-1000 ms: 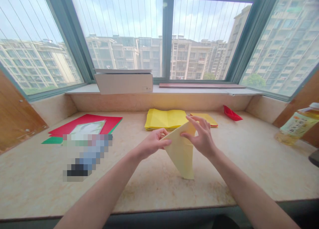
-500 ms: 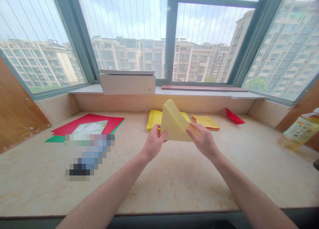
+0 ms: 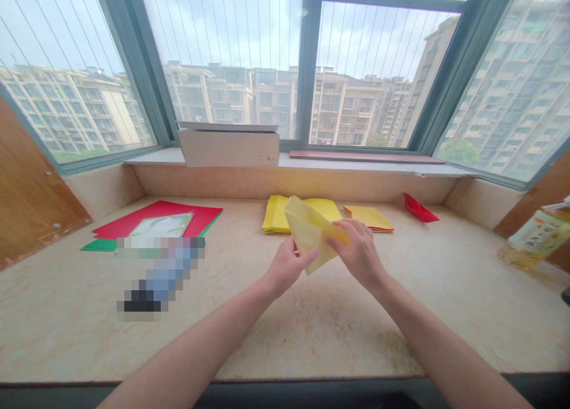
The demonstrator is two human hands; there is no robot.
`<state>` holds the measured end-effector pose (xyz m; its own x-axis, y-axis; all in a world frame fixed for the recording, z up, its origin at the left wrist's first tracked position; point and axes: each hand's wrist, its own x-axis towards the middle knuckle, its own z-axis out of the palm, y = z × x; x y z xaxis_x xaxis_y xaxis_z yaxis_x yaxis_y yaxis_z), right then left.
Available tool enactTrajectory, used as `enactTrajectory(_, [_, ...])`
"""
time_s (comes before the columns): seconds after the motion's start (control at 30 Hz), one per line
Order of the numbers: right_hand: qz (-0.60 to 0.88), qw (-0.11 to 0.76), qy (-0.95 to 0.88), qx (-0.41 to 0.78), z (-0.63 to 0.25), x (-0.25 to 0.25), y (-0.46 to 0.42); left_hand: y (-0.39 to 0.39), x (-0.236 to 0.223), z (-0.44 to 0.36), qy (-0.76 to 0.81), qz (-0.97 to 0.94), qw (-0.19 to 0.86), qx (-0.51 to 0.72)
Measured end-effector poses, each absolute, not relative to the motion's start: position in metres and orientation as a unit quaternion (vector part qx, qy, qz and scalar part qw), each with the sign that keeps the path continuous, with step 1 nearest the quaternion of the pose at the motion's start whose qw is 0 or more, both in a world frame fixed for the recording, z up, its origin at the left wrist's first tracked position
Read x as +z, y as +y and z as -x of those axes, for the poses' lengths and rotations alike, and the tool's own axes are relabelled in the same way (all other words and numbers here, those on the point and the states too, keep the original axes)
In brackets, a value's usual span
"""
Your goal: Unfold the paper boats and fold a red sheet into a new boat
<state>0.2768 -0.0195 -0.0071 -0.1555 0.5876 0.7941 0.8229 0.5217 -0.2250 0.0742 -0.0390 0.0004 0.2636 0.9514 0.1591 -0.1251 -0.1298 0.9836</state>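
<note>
Folding: my left hand [image 3: 287, 268] and right hand [image 3: 360, 256] both pinch the doubled yellow paper sheet [image 3: 305, 231]; its loose fold looks to want creasing flat.

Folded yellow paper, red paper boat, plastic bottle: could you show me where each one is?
Folded yellow paper [image 3: 305, 231]: head view, on its upper flap.
Red paper boat [image 3: 417, 209]: head view, on its side.
Plastic bottle [image 3: 541, 234]: head view, on its label.

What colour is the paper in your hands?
Pale yellow, no pattern: the folded paper shows best in the head view, between the left hand and right hand.
</note>
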Motion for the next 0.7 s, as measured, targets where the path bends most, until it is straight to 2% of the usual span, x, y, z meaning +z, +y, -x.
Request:
enactTrajectory(0.33, [0.440, 0.438, -0.742, -0.254, -0.267, 0.014, -0.040, -0.041, 0.008, -0.072, 0.296, -0.507, 0.639, 0.497])
enactTrajectory(0.5, [0.406, 0.443, -0.758, -0.253, -0.260, 0.019, -0.052, -0.039, 0.005, -0.070, 0.268, -0.492, 0.660, 0.501])
enactTrajectory(0.7, [0.347, 0.453, -0.784, -0.243, -0.256, 0.014, -0.054, -0.039, 0.004, -0.075, 0.288, -0.464, 0.638, 0.544])
